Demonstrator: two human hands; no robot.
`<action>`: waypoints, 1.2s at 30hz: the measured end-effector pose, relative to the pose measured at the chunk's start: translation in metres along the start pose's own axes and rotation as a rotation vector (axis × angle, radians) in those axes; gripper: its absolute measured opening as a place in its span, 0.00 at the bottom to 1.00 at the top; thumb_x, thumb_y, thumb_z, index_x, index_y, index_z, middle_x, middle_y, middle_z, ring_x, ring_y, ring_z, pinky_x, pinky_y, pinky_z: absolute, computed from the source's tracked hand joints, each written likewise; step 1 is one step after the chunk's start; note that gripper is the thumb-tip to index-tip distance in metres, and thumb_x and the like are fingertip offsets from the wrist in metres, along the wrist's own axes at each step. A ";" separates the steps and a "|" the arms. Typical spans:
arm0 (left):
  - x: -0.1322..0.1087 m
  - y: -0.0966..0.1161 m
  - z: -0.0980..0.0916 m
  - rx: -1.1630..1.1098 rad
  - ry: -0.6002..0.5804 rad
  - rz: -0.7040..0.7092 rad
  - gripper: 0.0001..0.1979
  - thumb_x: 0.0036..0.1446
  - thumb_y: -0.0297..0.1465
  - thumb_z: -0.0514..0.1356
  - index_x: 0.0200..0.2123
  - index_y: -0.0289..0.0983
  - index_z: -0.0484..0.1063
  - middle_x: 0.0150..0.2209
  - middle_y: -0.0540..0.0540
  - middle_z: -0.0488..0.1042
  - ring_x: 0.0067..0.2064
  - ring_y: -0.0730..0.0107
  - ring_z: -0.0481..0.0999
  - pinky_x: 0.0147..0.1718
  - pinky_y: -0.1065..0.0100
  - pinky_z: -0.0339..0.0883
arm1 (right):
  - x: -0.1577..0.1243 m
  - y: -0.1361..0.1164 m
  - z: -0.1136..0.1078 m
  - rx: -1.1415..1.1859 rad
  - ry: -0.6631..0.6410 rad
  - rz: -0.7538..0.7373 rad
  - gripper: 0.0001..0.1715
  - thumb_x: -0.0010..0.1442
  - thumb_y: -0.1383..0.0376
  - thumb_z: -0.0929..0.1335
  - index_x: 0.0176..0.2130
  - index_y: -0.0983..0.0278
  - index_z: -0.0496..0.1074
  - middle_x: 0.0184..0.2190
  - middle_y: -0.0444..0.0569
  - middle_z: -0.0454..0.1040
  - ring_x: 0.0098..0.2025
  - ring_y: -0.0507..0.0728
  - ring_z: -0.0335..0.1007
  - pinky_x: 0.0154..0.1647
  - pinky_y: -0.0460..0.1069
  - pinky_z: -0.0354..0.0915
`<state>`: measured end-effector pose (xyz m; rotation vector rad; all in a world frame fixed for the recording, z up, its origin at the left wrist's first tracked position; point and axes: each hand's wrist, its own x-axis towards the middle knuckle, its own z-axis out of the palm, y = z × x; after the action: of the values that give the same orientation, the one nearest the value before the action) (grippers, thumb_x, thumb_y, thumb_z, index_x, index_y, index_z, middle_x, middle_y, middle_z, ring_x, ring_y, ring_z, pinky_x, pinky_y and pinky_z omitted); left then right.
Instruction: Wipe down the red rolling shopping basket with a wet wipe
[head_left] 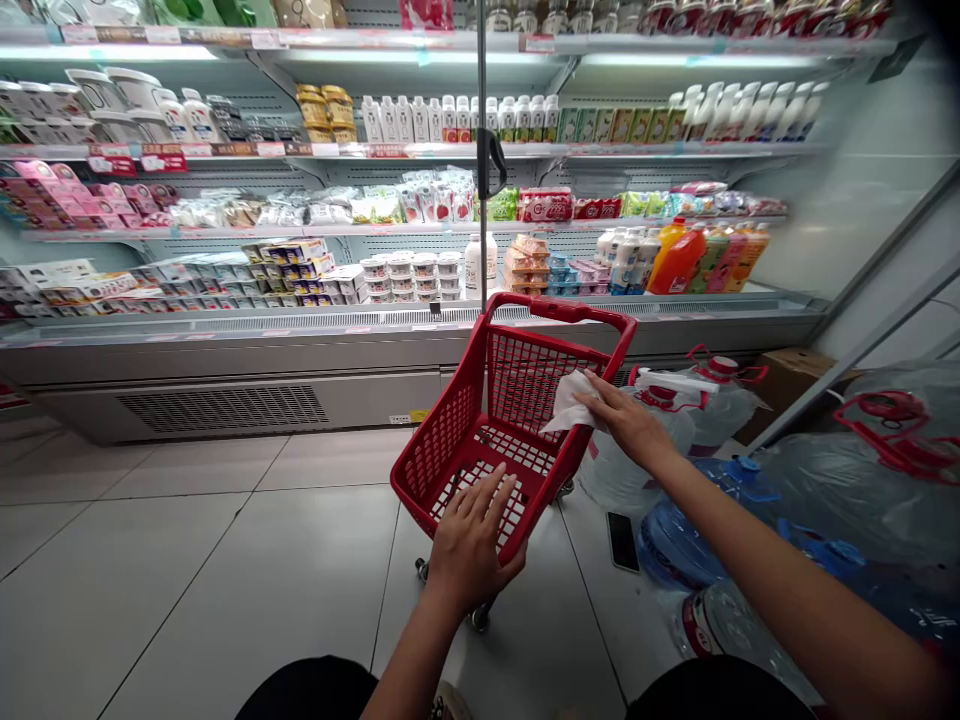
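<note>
A small red plastic shopping cart (442, 455) with a mesh basket stands tilted in view before me, its handle at the far side. My right hand (624, 418) presses a white wipe (571, 398) against the cart's right rim, fingers closed over the cloth. At the near rim is my left hand (471, 545), its fingers stretched out and slightly apart over the basket's edge, the thumb to the right. It touches the cart; its palm side is hidden. Nothing lies in the basket that I can make out.
Behind the cart runs a refrigerated display case (240, 350) with dairy cartons, cups and bottles on several shelves. Large water bottles (686, 530) crowd the right side. A phone (622, 541) lies on the tiled floor (187, 590) beside them. A cardboard box (795, 375) sits behind.
</note>
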<state>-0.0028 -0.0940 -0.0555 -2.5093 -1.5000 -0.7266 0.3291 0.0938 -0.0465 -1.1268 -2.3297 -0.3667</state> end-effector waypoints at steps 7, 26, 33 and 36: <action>0.000 -0.004 0.000 -0.009 -0.005 -0.002 0.37 0.60 0.39 0.62 0.70 0.40 0.59 0.73 0.42 0.59 0.68 0.51 0.66 0.65 0.50 0.63 | 0.005 -0.004 -0.001 -0.063 0.080 -0.035 0.39 0.67 0.78 0.58 0.72 0.55 0.60 0.69 0.49 0.65 0.71 0.60 0.60 0.71 0.63 0.62; 0.003 0.002 0.003 0.041 0.041 -0.068 0.51 0.57 0.41 0.64 0.76 0.38 0.41 0.76 0.39 0.48 0.74 0.49 0.54 0.69 0.49 0.56 | -0.019 -0.090 -0.006 0.225 0.071 -0.371 0.37 0.71 0.77 0.59 0.73 0.54 0.57 0.67 0.48 0.69 0.68 0.56 0.65 0.72 0.61 0.62; 0.001 0.020 0.006 0.043 0.096 -0.112 0.50 0.57 0.38 0.64 0.76 0.40 0.43 0.77 0.38 0.46 0.74 0.44 0.54 0.67 0.46 0.60 | -0.009 -0.050 0.004 0.122 0.100 -0.081 0.39 0.67 0.79 0.58 0.70 0.54 0.63 0.66 0.50 0.70 0.68 0.60 0.65 0.70 0.65 0.63; 0.002 0.023 0.007 0.048 0.108 -0.126 0.51 0.56 0.38 0.65 0.76 0.41 0.42 0.77 0.38 0.45 0.75 0.43 0.51 0.67 0.44 0.59 | -0.029 -0.102 0.003 0.173 0.082 -0.177 0.38 0.69 0.78 0.59 0.72 0.55 0.59 0.67 0.50 0.69 0.69 0.59 0.64 0.71 0.64 0.62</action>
<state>0.0197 -0.1015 -0.0583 -2.3187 -1.6282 -0.8201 0.2628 0.0135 -0.0664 -0.8125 -2.3443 -0.2625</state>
